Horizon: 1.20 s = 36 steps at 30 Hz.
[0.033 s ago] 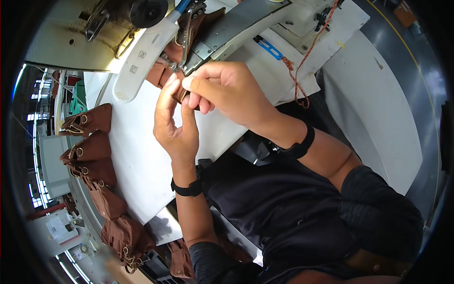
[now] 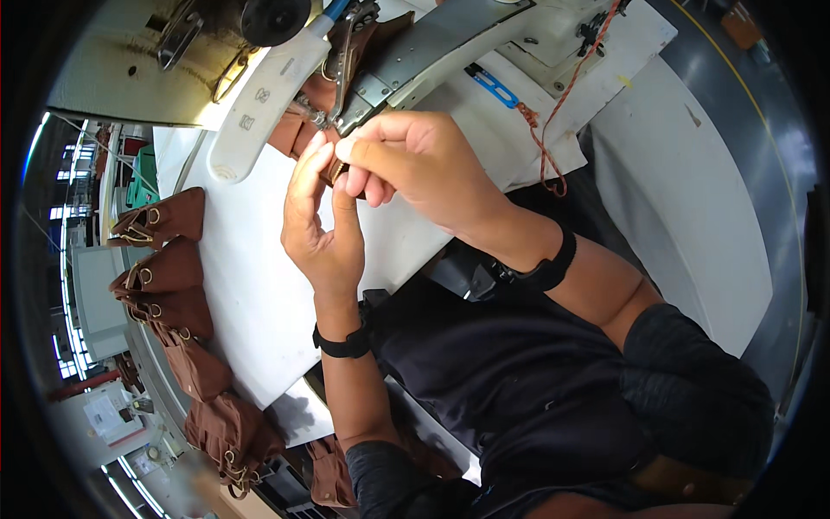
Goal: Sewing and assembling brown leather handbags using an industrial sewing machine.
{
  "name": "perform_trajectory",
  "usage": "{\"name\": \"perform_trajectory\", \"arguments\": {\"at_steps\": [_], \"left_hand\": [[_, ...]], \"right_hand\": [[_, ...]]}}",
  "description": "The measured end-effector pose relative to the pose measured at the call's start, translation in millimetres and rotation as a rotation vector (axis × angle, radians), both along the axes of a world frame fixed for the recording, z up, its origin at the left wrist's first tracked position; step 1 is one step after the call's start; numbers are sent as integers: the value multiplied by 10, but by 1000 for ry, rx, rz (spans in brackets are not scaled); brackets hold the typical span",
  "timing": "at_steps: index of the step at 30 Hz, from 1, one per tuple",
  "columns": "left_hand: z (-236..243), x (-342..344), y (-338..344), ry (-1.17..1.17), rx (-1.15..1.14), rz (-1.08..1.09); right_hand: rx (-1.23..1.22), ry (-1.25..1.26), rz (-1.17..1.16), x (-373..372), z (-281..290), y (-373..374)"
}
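Note:
A brown leather bag piece (image 2: 289, 136) lies at the working end of a sewing machine (image 2: 443, 45), partly under its metal parts. My left hand (image 2: 322, 233) is closed on the leather's near edge, its fingers stretched along the left side and its thumb on the right. Against that same edge my right hand (image 2: 424, 164) is closed in a pinch, thumb against forefinger. Between the hands shows a short dark strip with gold-coloured teeth, like a zipper. My fingers hide most of the gripped edge.
Blue thread snips (image 2: 491, 86) lie on the machine bed, tied to an orange cord (image 2: 545, 143). Several brown leather bags (image 2: 177, 290) with metal rings line the left edge of the white table (image 2: 251, 303). A white machine guard (image 2: 264, 108) hangs left of the leather.

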<state>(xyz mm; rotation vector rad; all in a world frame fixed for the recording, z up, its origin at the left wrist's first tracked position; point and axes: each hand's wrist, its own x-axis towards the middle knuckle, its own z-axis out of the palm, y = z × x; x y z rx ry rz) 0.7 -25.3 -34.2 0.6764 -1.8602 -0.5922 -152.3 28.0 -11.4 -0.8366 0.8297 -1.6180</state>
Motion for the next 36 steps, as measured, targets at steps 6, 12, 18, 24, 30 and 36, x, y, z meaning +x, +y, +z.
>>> {"name": "perform_trajectory", "arguments": {"at_steps": [6, 12, 18, 24, 30, 36], "left_hand": [[13, 8, 2, -20, -20, 1], [-10, -12, 16, 47, 38, -13], [2, -82, -5, 138, 71, -32], [-11, -89, -36, 17, -147, 48], [-36, -157, -10, 91, -130, 80], [3, -167, -4, 72, -147, 136]], "right_hand": [[77, -191, 62, -10, -6, 42], [69, -209, 19, 29, 16, 39], [77, -197, 9, 30, 52, -8], [108, -247, 32, -2, 85, 84], [75, -273, 38, 40, 35, 120], [88, -337, 58, 44, 25, 159]]}}
